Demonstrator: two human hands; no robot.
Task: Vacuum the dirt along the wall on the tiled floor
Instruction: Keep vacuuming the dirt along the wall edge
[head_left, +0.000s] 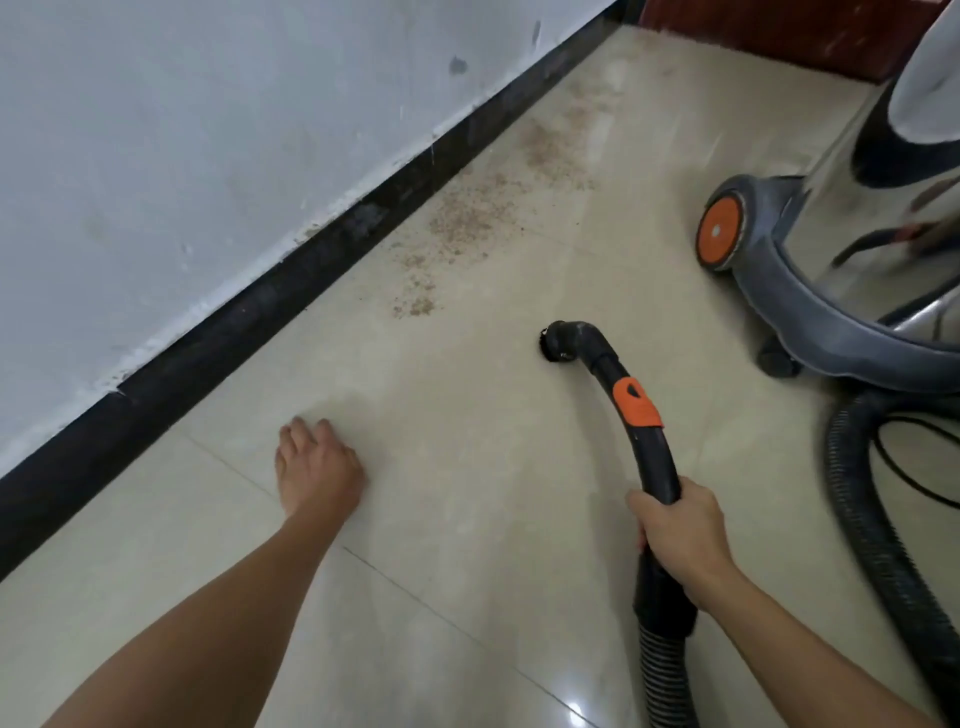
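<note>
Brown dirt (457, 228) lies scattered on the beige tiled floor (467, 519) in a strip beside the black skirting board (218, 338) of the white wall (182, 130). My right hand (680, 535) grips the black curved vacuum handle (639, 431), which has an orange slider. Its round brush nozzle (555, 343) rests on the floor, to the right of the nearest dirt and apart from it. My left hand (317, 467) rests flat on the tiles near the skirting, fingers apart and holding nothing.
The steel vacuum canister (841, 244), on a grey base with an orange wheel, stands at the right. Its ribbed black hose (872, 519) and a thin cable loop over the floor at the lower right. A reddish-brown surface (779, 31) closes off the far end.
</note>
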